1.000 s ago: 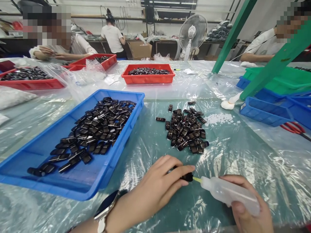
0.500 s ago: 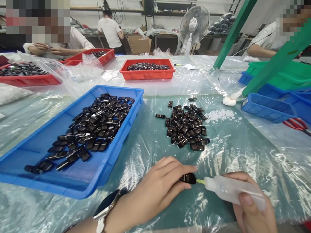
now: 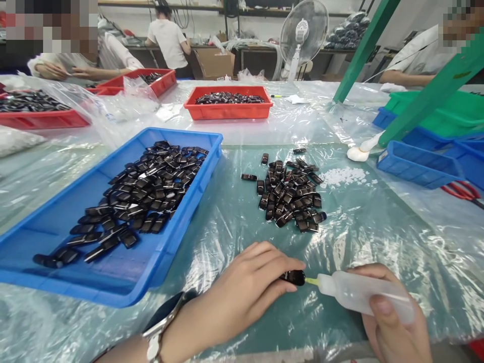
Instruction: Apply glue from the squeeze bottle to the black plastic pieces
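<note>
Between the thumb and fingers of my left hand (image 3: 253, 287) is a small glossy black plastic part (image 3: 295, 277), its rounded end poking out to the right. My right hand (image 3: 397, 317) wraps round a translucent squeeze bottle (image 3: 372, 295) tipped almost level. The bottle's thin yellow-green nozzle (image 3: 312, 281) points left and meets, or nearly meets, the end of the black part. Beyond my hands lies a heap of similar black parts (image 3: 289, 194) on the plastic-covered table. Small white pieces (image 3: 346, 176) are scattered beside the heap.
A large blue tray (image 3: 181, 237) of black parts stands on the left. A red tray (image 3: 229, 113) sits farther back. Blue bins (image 3: 419, 166), red-handled scissors (image 3: 461, 190) and a green post (image 3: 423, 96) are at right. Co-workers sit across the table; a fan (image 3: 302, 33) stands behind.
The whole view has shifted slightly, with the trays and heap a little higher in the picture. Both hands keep the same hold, the nozzle still at the black part's end.
</note>
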Action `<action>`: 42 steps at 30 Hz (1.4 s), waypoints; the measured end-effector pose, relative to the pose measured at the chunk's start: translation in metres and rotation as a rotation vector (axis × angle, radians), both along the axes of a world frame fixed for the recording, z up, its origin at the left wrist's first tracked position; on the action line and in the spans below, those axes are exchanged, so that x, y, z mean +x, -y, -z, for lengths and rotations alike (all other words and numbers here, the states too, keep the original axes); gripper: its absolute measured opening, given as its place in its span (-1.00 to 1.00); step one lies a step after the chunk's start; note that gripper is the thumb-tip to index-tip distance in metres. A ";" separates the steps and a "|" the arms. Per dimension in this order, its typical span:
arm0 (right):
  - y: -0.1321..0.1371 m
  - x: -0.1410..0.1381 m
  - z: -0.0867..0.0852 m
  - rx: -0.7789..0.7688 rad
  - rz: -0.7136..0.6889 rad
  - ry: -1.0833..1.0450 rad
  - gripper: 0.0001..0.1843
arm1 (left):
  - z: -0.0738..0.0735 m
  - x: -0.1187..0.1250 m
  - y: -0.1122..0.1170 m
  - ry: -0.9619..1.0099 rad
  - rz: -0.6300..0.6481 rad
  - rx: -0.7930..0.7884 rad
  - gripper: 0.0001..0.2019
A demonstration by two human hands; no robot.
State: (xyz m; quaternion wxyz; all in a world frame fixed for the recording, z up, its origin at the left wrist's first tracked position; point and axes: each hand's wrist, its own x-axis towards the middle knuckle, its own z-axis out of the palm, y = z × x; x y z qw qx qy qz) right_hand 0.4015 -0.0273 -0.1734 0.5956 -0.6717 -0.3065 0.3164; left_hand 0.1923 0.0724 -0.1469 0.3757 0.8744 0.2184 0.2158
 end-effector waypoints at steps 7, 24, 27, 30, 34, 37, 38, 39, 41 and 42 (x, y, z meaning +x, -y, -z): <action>-0.001 -0.001 -0.004 -0.042 -0.006 -0.007 -0.42 | -0.001 0.000 0.000 0.001 -0.002 0.017 -0.78; 0.002 0.004 0.006 -0.011 -0.036 0.026 -0.40 | 0.000 0.000 0.003 -0.003 -0.053 0.006 -0.76; 0.002 0.007 0.010 0.030 -0.070 0.050 -0.45 | 0.000 0.000 0.003 -0.004 -0.081 -0.035 -0.75; 0.001 0.003 0.004 -0.027 -0.018 0.022 -0.40 | 0.000 0.000 0.004 -0.016 -0.103 -0.052 -0.71; 0.001 -0.005 -0.005 -0.071 0.006 0.025 -0.35 | 0.005 0.001 0.005 -0.016 -0.162 -0.024 -0.75; 0.001 -0.008 -0.004 -0.052 0.021 0.051 -0.38 | 0.007 0.001 0.005 -0.044 -0.176 -0.029 -0.83; 0.001 -0.010 -0.004 -0.047 0.035 0.055 -0.39 | 0.007 0.001 0.005 -0.071 -0.175 -0.044 -0.84; 0.001 -0.011 -0.003 -0.046 0.052 0.059 -0.38 | 0.006 0.001 0.005 -0.102 -0.178 -0.065 -0.84; 0.001 -0.014 -0.002 -0.056 0.084 0.058 -0.36 | 0.003 0.001 0.005 -0.155 -0.181 -0.121 -0.78; 0.001 -0.016 -0.002 -0.063 0.096 0.056 -0.36 | 0.001 0.000 0.005 -0.169 -0.176 -0.144 -0.75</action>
